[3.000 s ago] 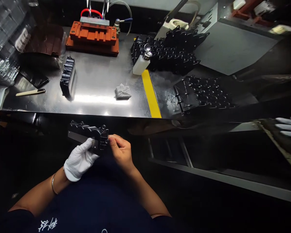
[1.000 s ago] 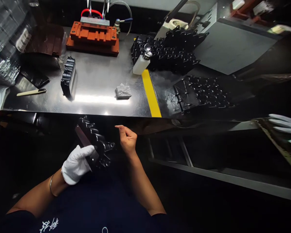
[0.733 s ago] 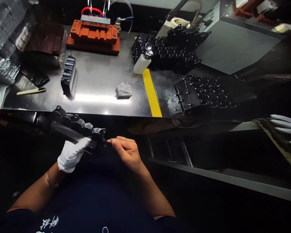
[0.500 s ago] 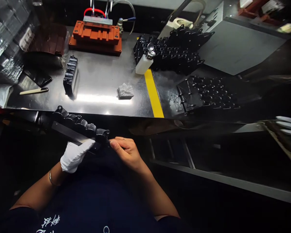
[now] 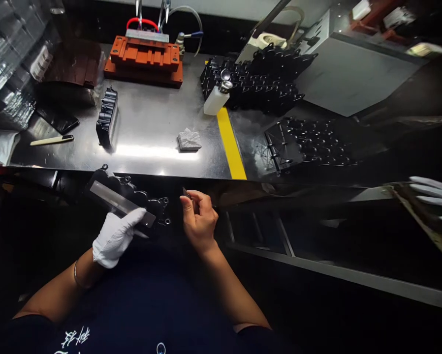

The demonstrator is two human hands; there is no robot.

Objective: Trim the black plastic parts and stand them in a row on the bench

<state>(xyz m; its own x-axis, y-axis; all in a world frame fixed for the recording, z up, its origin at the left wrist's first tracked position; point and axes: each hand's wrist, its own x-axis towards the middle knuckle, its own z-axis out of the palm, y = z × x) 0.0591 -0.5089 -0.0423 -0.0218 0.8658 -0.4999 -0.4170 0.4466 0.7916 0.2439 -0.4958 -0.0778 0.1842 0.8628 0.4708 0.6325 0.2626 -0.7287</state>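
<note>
The left hand grips the black part, tilted, by the table's near edge; the right hand, near but apart from it, pinches a thin tool, dark tip showing.

My feed: scalloped housing looks glossy black plastic; its strip, smooth metal. Left glove: matt white cloth. Benchtop: polished metal. Dispenser bottle: matt white plastic.

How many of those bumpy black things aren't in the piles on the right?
2. The held part is in the left hand; the standing part is on the table, left of the grey block. More could be hidden in the dark.
</note>
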